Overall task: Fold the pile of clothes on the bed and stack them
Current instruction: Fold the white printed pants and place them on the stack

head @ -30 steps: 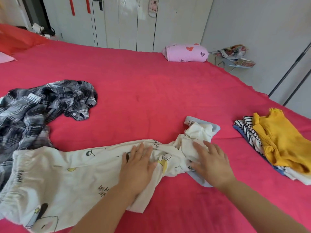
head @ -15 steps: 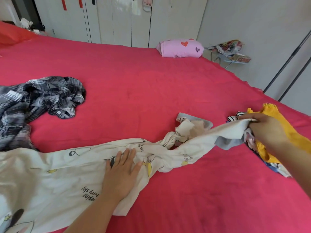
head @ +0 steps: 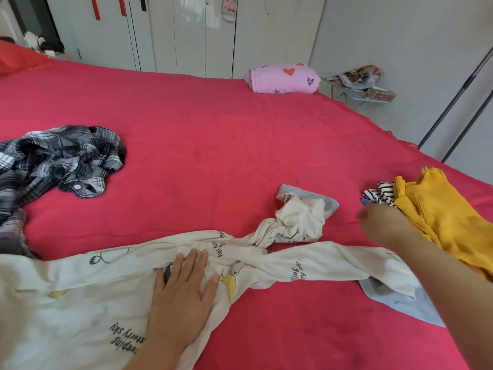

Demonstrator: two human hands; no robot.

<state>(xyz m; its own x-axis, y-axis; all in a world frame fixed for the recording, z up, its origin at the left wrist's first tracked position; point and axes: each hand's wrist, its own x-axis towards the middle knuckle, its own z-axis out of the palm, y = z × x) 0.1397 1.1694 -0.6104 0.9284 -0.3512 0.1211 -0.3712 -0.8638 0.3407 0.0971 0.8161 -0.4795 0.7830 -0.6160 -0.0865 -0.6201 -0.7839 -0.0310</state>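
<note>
your left hand (head: 184, 287) lies flat, fingers straight, on the cream pants (head: 80, 297) spread across the red bed (head: 213, 145); your right hand (head: 384, 222) is blurred beside the yellow sweater (head: 448, 217), grip impossible to tell.

Setting: bedroom in a home. Wide bed (head: 240, 145) under a red sheet fills the view; tall pale wardrobe doors (head: 186, 36) line the far wall; pink heart-print pillow (head: 282, 78) at the bed's far edge; crumpled plaid shirt (head: 58, 161) and yellow jumper (head: 440, 217) lying on the sheet; small cluttered stand (head: 360, 85) beside the bed.
</note>
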